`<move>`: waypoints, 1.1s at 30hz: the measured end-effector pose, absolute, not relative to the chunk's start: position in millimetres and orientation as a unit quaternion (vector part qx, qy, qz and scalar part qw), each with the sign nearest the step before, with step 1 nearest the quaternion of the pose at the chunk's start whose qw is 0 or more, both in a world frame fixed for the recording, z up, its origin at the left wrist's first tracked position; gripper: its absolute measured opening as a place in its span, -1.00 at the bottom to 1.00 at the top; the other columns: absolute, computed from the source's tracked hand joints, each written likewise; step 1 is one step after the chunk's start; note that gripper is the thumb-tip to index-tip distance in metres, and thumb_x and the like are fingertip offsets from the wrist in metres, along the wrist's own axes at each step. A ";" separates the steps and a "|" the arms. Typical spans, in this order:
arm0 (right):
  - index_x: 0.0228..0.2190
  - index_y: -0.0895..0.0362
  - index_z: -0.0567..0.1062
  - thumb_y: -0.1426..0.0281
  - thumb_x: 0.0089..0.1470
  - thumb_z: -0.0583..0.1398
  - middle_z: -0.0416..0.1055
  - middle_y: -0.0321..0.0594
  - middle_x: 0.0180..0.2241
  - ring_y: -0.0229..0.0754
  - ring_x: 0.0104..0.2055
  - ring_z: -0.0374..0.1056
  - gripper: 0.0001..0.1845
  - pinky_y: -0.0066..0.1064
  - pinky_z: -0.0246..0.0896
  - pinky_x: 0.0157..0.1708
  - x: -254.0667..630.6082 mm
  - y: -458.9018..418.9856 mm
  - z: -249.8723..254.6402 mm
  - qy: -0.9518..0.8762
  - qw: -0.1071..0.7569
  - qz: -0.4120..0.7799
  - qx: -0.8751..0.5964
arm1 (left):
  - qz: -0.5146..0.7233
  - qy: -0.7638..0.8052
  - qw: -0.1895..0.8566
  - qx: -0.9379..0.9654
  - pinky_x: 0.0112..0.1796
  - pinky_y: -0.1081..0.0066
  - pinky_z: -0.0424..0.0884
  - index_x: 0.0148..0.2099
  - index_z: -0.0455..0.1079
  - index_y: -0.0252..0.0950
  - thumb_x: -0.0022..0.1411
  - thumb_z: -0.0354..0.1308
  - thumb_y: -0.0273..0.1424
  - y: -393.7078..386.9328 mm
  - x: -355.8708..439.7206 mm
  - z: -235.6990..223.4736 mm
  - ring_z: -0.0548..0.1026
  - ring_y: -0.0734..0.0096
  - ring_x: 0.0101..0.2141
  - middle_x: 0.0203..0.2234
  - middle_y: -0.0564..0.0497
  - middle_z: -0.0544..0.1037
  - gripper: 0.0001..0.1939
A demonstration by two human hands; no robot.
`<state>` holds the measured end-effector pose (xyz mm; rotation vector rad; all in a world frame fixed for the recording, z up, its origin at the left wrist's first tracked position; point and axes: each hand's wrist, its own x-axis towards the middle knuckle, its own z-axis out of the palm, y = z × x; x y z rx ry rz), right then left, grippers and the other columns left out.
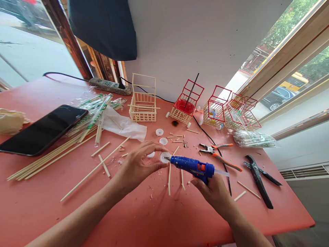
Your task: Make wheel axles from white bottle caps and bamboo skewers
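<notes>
Above the middle of the tabletop (144, 219), the left hand (140, 159) holds a white cap (163, 157) between slightly parted fingers — the right hand (216, 192) has its fingers wrapped around a blue glue gun (190, 165), which points left, to the cap.

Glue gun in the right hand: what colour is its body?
The glue gun has a blue body, seen best in the head view.
</notes>
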<state>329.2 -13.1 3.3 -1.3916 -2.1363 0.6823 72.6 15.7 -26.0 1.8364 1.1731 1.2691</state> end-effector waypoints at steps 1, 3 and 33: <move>-0.44 0.13 0.47 0.08 0.25 0.13 0.15 -0.39 -0.61 -0.29 -0.56 0.03 -0.60 -0.52 0.04 -0.59 329.6 -13.2 2.6 -0.784 0.249 0.247 -0.512 | 0.479 0.441 0.306 0.695 -0.09 0.29 0.43 -0.12 0.52 -0.20 0.20 0.34 -0.33 15.7 72.7 -25.8 0.57 0.21 -0.10 -0.17 -0.03 0.63 -0.81; -0.43 0.13 0.48 0.07 0.26 0.13 0.17 -0.38 -0.60 -0.29 -0.55 0.05 -0.59 -0.52 0.06 -0.58 330.4 -13.2 1.3 -0.785 0.249 0.240 -0.514 | 0.478 0.439 0.307 0.696 -0.08 0.29 0.43 -0.12 0.52 -0.20 0.20 0.34 -0.32 15.5 72.8 -25.8 0.56 0.21 -0.11 -0.16 -0.03 0.63 -0.81; -0.48 0.11 0.40 0.12 0.24 0.14 0.17 -0.38 -0.61 -0.29 -0.57 0.06 -0.63 -0.51 0.03 -0.60 327.3 -11.8 4.9 -0.782 0.259 0.245 -0.511 | 0.477 0.440 0.304 0.698 -0.07 0.28 0.40 -0.12 0.51 -0.20 0.20 0.34 -0.31 16.5 74.4 -28.9 0.55 0.19 -0.08 -0.15 -0.04 0.63 -0.80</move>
